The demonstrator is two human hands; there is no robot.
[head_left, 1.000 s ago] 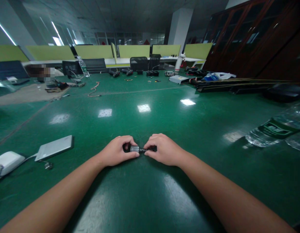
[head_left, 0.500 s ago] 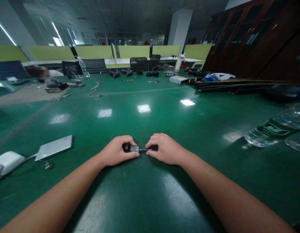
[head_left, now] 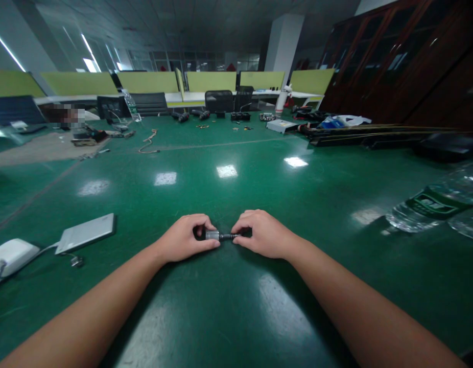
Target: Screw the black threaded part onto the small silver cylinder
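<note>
Midway across the green tabletop (head_left: pixel 221 306), close in front of me on the head feed, I have both hands on one slim metal assembly lying crosswise. My left hand (head_left: pixel 185 237) grips its silver cylinder (head_left: pixel 212 235) between thumb and curled fingers; my right hand (head_left: pixel 265 234) pinches the dark rod (head_left: pixel 226 236) by its far end, fingertips nearly together. Over the last second the right hand has edged outward along the line of the rod, while the left has hardly moved. More dark shaft now shows between the two grips, and I take that to mean the parts are being drawn apart, with the left hand as anchor. The ribbed stretch by my right fingertips could be a thread or a spring; I can't tell from this feed. Rod and cylinder still look joined. Well apart to the left lies a flat pale box (head_left: pixel 85 234), and to the right a clear water bottle (head_left: pixel 431 204).
</note>
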